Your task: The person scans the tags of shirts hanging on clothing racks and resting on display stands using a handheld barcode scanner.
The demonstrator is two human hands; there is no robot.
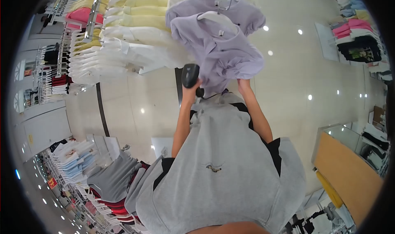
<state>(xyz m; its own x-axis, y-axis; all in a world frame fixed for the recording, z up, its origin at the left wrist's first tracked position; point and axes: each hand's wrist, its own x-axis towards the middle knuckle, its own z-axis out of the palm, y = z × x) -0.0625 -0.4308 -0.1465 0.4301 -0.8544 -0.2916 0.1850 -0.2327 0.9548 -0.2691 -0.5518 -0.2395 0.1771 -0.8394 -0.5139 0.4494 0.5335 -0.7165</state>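
A black handheld barcode scanner (190, 75) points up and away from me, with my left hand (192, 91) closed around its grip. In front of me hangs a lavender top (220, 45) on a white hanger (218, 17). Its lower part is bunched and drawn toward my body. At its right lower edge my right hand (243, 83) holds the fabric, the fingers mostly hidden by the cloth. Directly behind it hangs a second lavender top (253, 18) on a metal-hooked hanger.
White shirts (144, 55) and yellow shirts (142, 12) hang from a rail at the left. Grey garments (115, 178) hang behind me on the lower left. A wood-topped counter (345, 172) stands at the right. Folded clothes (358, 38) lie at the upper right. The floor (288, 77) is shiny tile.
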